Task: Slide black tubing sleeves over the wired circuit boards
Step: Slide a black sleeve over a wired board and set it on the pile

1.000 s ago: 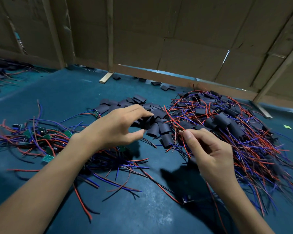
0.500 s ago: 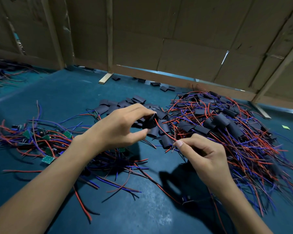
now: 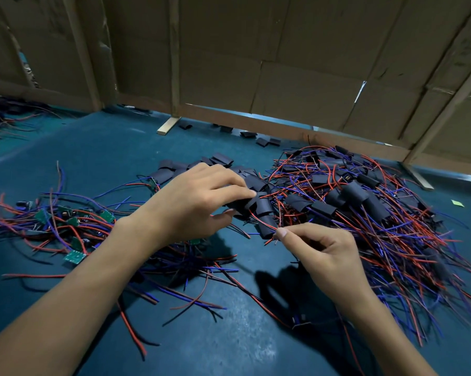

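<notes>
Roughly midway, judging by the piles. Nearest, right hand [image 3: 329, 256] pinching thin red and blue wires [image 3: 269, 231]. Beyond, left hand [image 3: 199, 202] gripping a short black tubing sleeve [image 3: 242, 203], close beside the wire tips. Left, bare green circuit boards [image 3: 74, 221] waiting on the teal table [image 3: 98, 158]; farther right, sleeved ones heaped [image 3: 364, 202].

A teal table [image 3: 98, 158] carries wired boards [image 3: 74, 257], black sleeves [image 3: 223, 160] and sleeved boards [image 3: 391, 213].
</notes>
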A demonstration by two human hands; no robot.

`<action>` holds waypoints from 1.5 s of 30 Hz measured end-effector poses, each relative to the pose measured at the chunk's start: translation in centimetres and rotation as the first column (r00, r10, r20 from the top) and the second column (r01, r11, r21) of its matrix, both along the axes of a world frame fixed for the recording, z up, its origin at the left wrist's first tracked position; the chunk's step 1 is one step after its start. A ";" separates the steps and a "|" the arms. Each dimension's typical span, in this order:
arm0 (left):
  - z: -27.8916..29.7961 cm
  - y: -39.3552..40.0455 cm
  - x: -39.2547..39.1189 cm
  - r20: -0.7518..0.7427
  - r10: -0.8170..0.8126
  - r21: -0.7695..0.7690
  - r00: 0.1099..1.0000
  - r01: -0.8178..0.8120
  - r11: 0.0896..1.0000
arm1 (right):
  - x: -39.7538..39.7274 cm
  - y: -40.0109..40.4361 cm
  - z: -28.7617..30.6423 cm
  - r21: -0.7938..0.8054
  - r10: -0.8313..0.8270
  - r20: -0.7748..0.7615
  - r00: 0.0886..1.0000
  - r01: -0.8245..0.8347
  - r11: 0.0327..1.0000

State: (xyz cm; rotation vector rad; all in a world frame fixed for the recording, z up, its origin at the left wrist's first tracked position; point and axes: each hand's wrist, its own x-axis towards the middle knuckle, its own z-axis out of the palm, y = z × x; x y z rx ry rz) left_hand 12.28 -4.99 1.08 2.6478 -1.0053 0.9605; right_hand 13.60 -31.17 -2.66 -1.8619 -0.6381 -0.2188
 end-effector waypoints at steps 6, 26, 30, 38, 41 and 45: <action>-0.3 -1.5 -0.2 0.049 -0.091 0.058 0.995 0.088 0.994 | -0.2 0.6 0.3 -0.038 -0.015 0.043 0.999 0.017 0.999; -0.3 0.6 0.3 0.137 0.105 -0.021 0.985 -0.103 0.994 | 0.8 -0.3 1.5 0.349 0.187 -0.507 0.842 0.002 0.937; -0.4 0.0 0.3 0.109 0.089 0.033 0.990 -0.093 0.995 | 0.5 -0.3 1.4 0.239 0.151 -0.452 0.879 -0.044 0.970; -1.3 -2.7 0.1 0.094 -0.024 0.084 0.995 0.016 0.996 | 0.4 0.5 0.8 0.241 0.161 -0.455 0.876 -0.053 0.969; -1.5 -2.8 0.1 0.074 -0.022 0.070 0.997 0.016 0.997 | 0.5 0.6 1.2 0.306 0.133 -0.444 0.886 0.011 0.952; -1.7 -3.1 0.0 0.049 0.003 0.026 0.999 -0.004 1.000 | 0.1 0.5 1.5 0.293 0.060 -0.413 0.909 0.070 0.954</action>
